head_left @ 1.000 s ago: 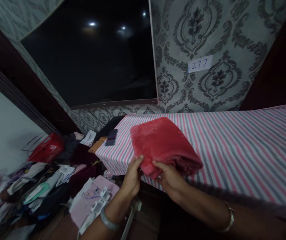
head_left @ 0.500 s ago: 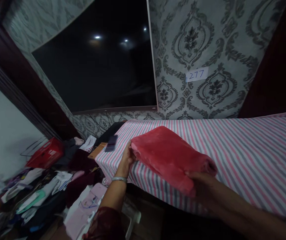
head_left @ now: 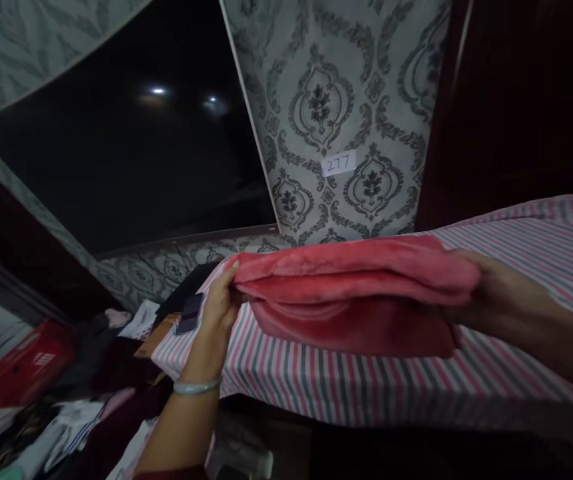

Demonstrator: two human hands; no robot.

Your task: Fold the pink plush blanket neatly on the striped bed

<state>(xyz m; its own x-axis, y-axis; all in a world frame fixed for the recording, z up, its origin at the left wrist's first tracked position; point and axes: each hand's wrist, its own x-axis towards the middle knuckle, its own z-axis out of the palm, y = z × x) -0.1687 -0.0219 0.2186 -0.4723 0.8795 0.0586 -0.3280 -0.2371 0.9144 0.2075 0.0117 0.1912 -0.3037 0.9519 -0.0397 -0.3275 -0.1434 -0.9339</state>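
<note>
A folded red plush cloth [head_left: 356, 293] is stretched sideways between my hands above the striped sheet; its exact kind cannot be made out. My left hand [head_left: 222, 299] is closed on its left end, thumb on top. At the right end my right hand [head_left: 489, 293] grips the cloth, its fingers partly hidden behind the fabric. Layered folds face me, and a darker red lower layer hangs beneath them. Pink, grey and white stripes cover the sheet [head_left: 286, 380] under and behind the cloth.
A dark phone-like object [head_left: 191, 312] lies at the sheet's left corner. Heaped clothes [head_left: 73, 427] and a red basket [head_left: 26, 363] are at the lower left. A large television [head_left: 141, 133] and a paper marked 277 [head_left: 339, 163] are on the patterned wall.
The red cloth has been raised and tilted, so its folded edge now shows. My right hand has moved up and right, to its right end. The view has turned right.
</note>
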